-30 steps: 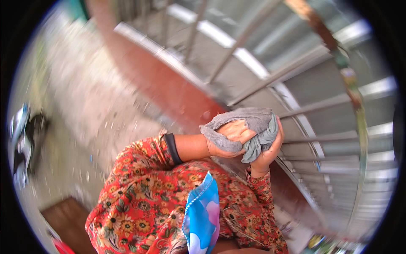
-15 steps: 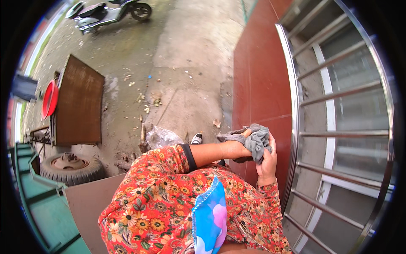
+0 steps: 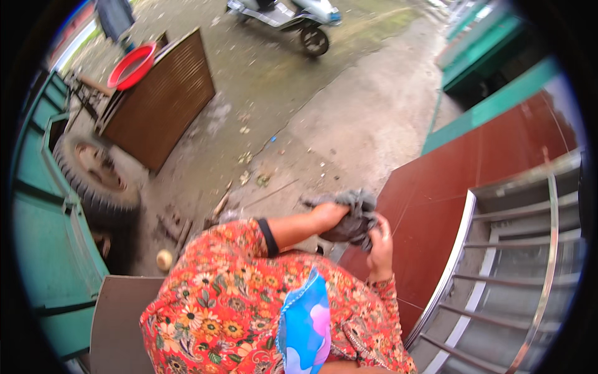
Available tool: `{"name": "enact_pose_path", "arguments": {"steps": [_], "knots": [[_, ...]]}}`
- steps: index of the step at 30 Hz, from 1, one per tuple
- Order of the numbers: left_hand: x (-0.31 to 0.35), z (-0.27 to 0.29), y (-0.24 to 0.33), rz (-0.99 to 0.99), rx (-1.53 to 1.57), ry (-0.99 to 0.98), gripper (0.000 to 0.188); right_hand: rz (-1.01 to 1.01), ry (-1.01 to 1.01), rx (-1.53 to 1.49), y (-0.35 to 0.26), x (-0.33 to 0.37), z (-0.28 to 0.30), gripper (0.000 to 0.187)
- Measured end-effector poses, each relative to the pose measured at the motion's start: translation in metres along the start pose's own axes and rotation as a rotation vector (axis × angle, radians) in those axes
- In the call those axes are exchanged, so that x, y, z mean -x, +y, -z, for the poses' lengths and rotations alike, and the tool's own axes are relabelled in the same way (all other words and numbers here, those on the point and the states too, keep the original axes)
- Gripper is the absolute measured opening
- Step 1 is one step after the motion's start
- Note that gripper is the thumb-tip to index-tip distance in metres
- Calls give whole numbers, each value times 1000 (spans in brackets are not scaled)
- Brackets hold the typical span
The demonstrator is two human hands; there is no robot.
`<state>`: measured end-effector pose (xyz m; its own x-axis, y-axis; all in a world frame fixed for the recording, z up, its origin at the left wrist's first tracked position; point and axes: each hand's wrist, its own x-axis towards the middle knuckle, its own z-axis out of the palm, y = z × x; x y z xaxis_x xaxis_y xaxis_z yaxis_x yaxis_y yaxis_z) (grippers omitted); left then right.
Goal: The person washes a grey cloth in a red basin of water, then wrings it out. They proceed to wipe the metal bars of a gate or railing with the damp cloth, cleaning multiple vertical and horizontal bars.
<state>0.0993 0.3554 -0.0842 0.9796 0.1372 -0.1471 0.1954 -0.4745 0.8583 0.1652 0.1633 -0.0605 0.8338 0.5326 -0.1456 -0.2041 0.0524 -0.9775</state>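
Red tiling (image 3: 464,171) is edging the yard (image 3: 367,106); left hand (image 3: 330,214) and right hand (image 3: 380,242) are holding a grey cloth (image 3: 356,218) left of it — now bunching between them (left fingertips hidden), wrapping the left less.

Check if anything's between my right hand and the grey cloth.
Nothing visible: your right hand already touches the grey cloth at its right side. Your left hand is at the other side, its fingers hidden.
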Motion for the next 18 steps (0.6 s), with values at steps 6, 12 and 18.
{"name": "enact_pose_path", "arguments": {"steps": [6,12,18], "knots": [[-51,79,-27,75,952,388,27,-73,-162,-96,-2,-125,-52,25],[-42,148,-69,38,547,593,26,-241,-545,-273,-3,-210,-146,40],[-63,226,-120,92,708,881,22,-238,-791,-203,13,-320,-244,29]]}}
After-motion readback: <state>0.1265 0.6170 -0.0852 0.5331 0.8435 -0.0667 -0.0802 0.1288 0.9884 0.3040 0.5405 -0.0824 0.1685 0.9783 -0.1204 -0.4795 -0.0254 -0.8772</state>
